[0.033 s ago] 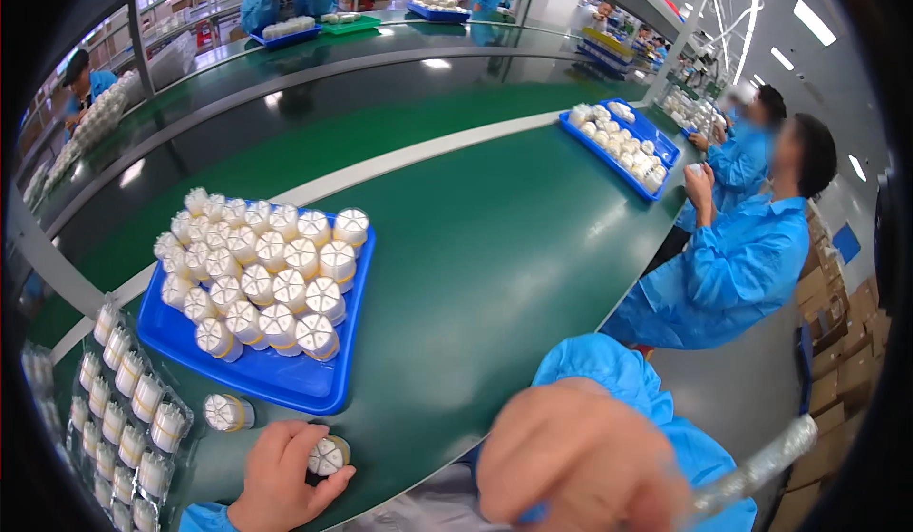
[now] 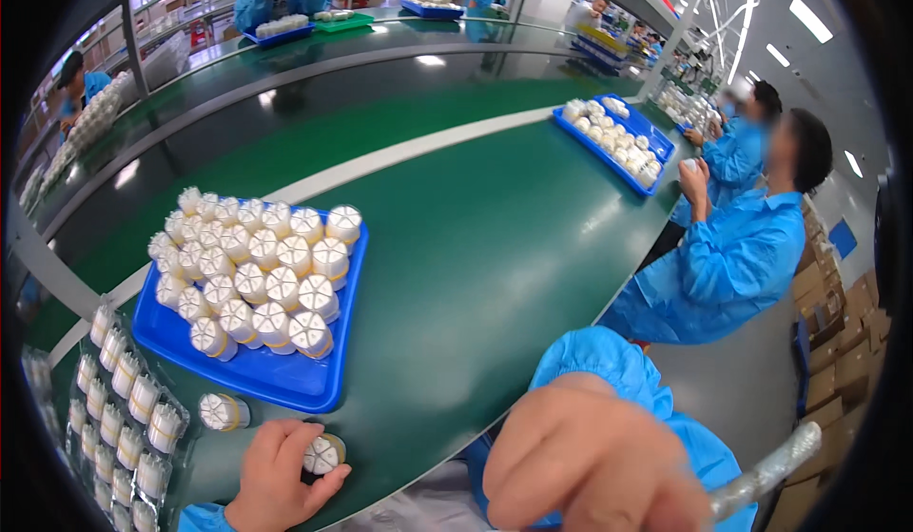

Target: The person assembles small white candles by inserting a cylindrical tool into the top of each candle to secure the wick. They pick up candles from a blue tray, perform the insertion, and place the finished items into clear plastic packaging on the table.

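Note:
With bent fingers my left hand (image 2: 273,480) grips a short white round piece (image 2: 324,453) on the green table; its top is split into wedges by radial lines, and a yellowish band shows at the side. Close to the camera, my right hand (image 2: 592,464) is curled, its fingertips partly hidden and blurred. From it a stick wrapped in shiny clear film (image 2: 772,468) sticks out to the right. Left of my left hand, a similar loose white piece (image 2: 223,411) lies on its side. Beyond is a blue tray (image 2: 285,389) holding several rows of such pieces, banded in yellow.
A clear plastic tray (image 2: 181,448) with white bundles stands at the left edge. Farther along the green table (image 2: 466,247), another blue tray (image 2: 656,188) holds more white pieces. Co-workers in blue sit at the right (image 2: 732,256). Cartons (image 2: 846,351) are stacked behind them.
The view has shifted slightly. My right hand and the wrapped stick have moved a little to the right and down. The left hand keeps its grip on the white piece.

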{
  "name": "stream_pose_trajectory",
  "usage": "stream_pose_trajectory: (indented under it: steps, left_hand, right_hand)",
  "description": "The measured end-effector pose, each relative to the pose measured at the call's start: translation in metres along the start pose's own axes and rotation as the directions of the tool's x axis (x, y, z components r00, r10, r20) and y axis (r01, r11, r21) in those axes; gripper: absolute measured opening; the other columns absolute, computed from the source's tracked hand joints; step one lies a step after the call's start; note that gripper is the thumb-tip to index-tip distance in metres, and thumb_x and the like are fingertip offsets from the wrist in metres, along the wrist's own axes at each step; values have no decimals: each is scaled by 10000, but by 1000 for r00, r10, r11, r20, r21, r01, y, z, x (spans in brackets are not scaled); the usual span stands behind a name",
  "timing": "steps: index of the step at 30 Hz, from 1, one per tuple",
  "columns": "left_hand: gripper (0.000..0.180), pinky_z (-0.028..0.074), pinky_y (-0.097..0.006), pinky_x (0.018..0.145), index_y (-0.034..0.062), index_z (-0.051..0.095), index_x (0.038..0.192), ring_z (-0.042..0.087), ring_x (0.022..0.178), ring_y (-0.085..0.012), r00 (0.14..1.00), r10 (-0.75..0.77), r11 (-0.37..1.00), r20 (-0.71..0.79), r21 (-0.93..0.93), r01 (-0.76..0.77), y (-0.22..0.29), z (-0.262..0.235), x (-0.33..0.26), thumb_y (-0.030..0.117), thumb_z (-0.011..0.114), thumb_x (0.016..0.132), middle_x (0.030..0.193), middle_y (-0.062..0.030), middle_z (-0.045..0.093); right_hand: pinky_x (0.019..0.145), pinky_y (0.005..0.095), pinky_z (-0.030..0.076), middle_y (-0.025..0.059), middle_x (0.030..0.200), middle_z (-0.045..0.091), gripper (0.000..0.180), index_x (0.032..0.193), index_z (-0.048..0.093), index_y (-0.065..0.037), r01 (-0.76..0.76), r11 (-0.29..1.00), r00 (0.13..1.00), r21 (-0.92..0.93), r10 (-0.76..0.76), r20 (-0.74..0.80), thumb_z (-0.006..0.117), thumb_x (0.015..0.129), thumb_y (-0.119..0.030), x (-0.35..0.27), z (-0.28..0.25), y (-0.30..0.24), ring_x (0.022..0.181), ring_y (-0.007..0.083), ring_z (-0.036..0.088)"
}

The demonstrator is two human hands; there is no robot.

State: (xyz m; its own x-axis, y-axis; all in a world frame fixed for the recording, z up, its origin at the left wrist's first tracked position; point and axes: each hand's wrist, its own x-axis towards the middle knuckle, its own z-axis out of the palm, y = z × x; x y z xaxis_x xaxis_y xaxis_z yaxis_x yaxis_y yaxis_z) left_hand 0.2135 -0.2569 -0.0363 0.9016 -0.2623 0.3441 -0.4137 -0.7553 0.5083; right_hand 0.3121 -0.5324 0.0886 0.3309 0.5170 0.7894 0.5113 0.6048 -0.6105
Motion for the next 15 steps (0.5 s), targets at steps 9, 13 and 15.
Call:
stream_pose_trajectory:
  steps: [9,13,15]
  left_hand:
    - [589,537,-433,754,0,650,1186,644,900,-366,996,32,999,-86,-3,-32,4,1,12,225,921,714,1047,-168,639]
    - [602,540,-438,830,14,632,1235,654,961,-378,975,-96,994,-200,23,102,3,-2,0,177,919,731,1106,-180,666]
    - [594,541,-425,833,18,630,1246,657,948,-367,977,-25,998,-211,-59,13,-1,3,15,178,914,749,1100,-169,676]
  right_hand:
    - [582,327,541,139,965,706,100,974,696,-62,68,987,997,-144,-62,49,703,940,-156,23,-6,5,697,238,658]
    - [585,330,531,131,909,693,96,915,686,-45,78,939,990,-336,-31,141,721,918,-135,29,-3,47,700,228,658]
    - [587,332,526,126,881,686,103,885,681,-36,-51,869,987,-492,118,107,729,907,-124,17,-2,58,701,223,659]
